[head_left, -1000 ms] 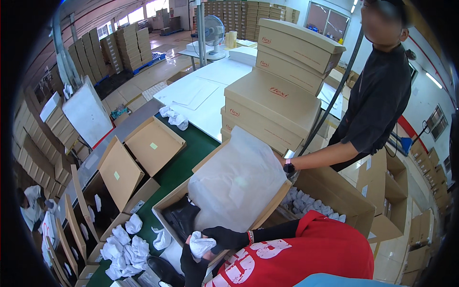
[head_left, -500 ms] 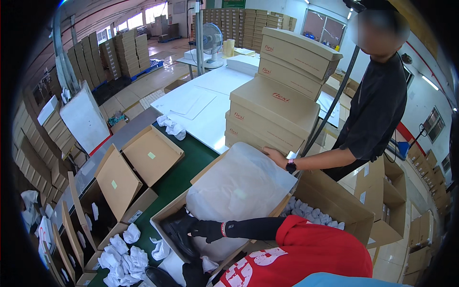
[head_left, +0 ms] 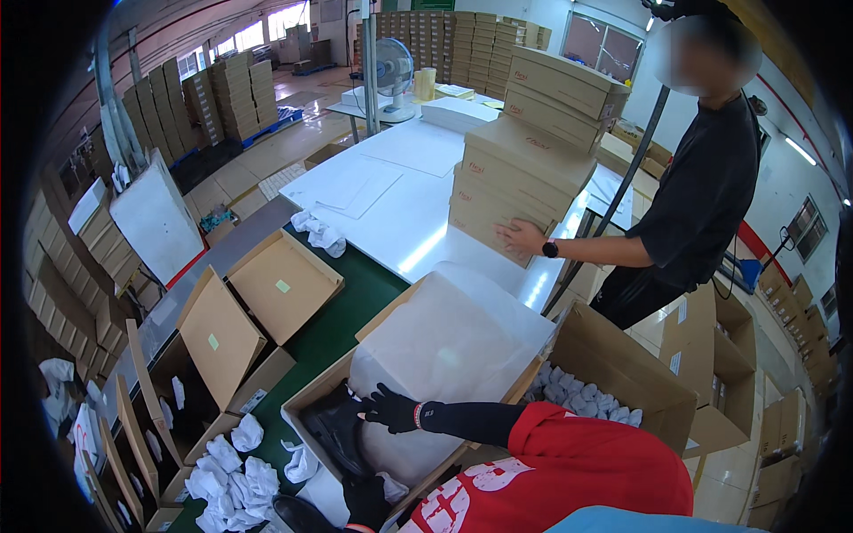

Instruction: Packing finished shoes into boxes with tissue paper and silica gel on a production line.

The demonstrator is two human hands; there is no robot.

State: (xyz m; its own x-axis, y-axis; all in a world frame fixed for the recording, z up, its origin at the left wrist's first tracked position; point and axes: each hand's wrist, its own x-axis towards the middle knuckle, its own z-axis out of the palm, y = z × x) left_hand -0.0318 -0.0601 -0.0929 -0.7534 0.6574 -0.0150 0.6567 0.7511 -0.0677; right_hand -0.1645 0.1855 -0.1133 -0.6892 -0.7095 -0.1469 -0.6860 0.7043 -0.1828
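My right hand (head_left: 391,409), in a black glove, lies with fingers spread on white tissue paper (head_left: 444,342) in an open cardboard shoebox (head_left: 313,453). Its fingertips reach the edge of a black shoe (head_left: 338,428) lying in the left side of the box. At the near end of that shoe is my left hand (head_left: 366,502), also black-gloved; its fingers are hard to make out against the dark leather. Another black shoe (head_left: 300,513) shows its toe just left of my left hand, outside the box. A crumpled white paper wad (head_left: 391,487) sits between my hands.
Crumpled paper wads (head_left: 233,484) lie on the green surface, beside open shoeboxes (head_left: 222,342). A carton (head_left: 622,364) holding more wads stands to the right. Across the white table, a co-worker's hand (head_left: 524,240) rests against stacked closed shoeboxes (head_left: 524,169).
The co-worker's hand and the box stack have moved away from my box, back over the white table. My right hand has shifted slightly up from the shoe, fingers spreading on the tissue.
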